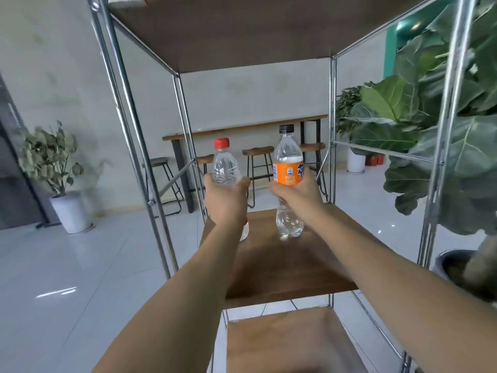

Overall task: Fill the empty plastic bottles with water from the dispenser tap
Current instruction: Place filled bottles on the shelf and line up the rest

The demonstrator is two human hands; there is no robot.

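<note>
Above wooden shelf (282, 267): left hand (224, 197) grips red-capped bottle (225, 168), right hand (295, 196) grips orange-labelled bottle (287, 168).

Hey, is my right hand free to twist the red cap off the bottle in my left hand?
Probably not yet: the right hand grips the orange-labelled bottle, so it is occupied. The red cap itself is exposed above the left hand.

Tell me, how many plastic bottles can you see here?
2. The red-capped bottle is gripped in the left hand; the orange-labelled bottle with a black cap is gripped in the right hand. Both are above the wooden shelf. Others may be out of view.
</note>
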